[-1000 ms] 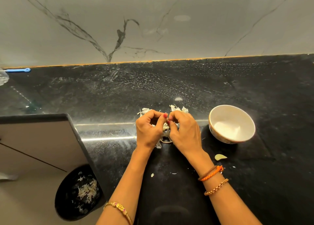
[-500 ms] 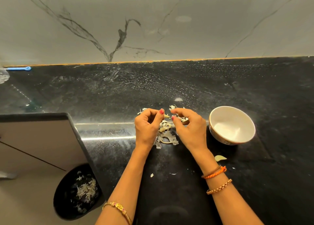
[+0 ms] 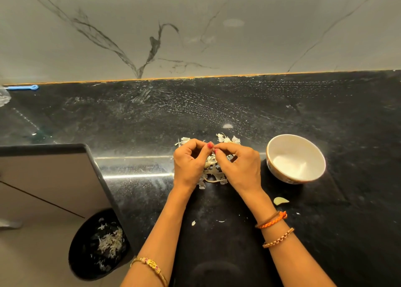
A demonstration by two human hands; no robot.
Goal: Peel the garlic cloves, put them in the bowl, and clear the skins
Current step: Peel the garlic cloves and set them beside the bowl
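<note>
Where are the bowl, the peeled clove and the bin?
bowl point(image 3: 273, 145), head view, on its far left rim.
peeled clove point(image 3: 280, 200), head view, on its middle.
bin point(image 3: 74, 252), head view, on its left rim.

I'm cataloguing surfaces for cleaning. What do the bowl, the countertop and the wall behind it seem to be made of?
Bowl: probably glazed ceramic, with a glossy white inside and a gold-toned rim. Countertop: looks like polished black stone, mirroring a light strip. Wall: marble or marble-look slab, pale with dark veins; which one cannot be told.

One head-worn wide-angle view looks forward and down, close over the black counter point(image 3: 238, 104).
</note>
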